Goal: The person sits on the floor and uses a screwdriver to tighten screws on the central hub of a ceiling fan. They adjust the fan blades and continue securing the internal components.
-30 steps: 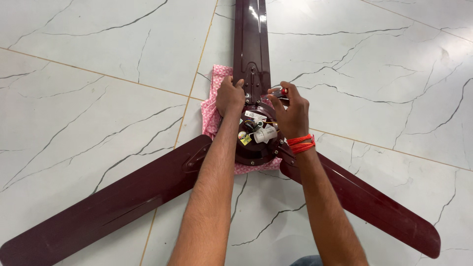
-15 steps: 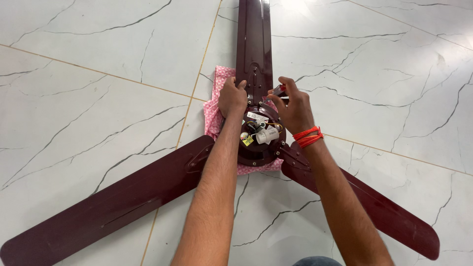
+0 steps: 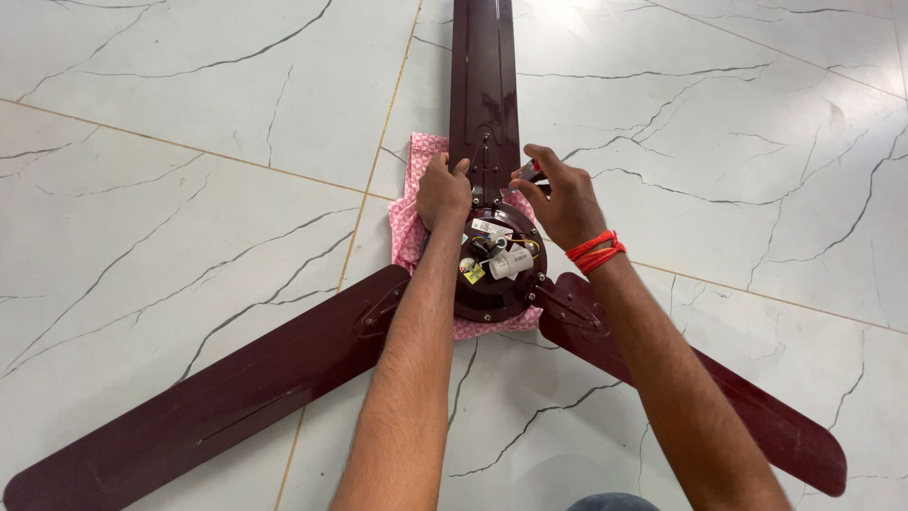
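Head view: a maroon three-blade ceiling fan lies on the pale marble-pattern floor, its motor hub resting on a pink patterned cloth. The hub is open on top, with wiring, a small white cylindrical capacitor and a yellow tag exposed. All three blades sit attached to the hub: one runs far, one near-left, one near-right. The left hand is curled closed on the hub's far-left edge beside the far blade's root. The right hand, red thread at the wrist, pinches a small red-handled tool, apparently a screwdriver, at the far blade's bracket. Judged progress: work at this bracket under way; the other brackets untouched.
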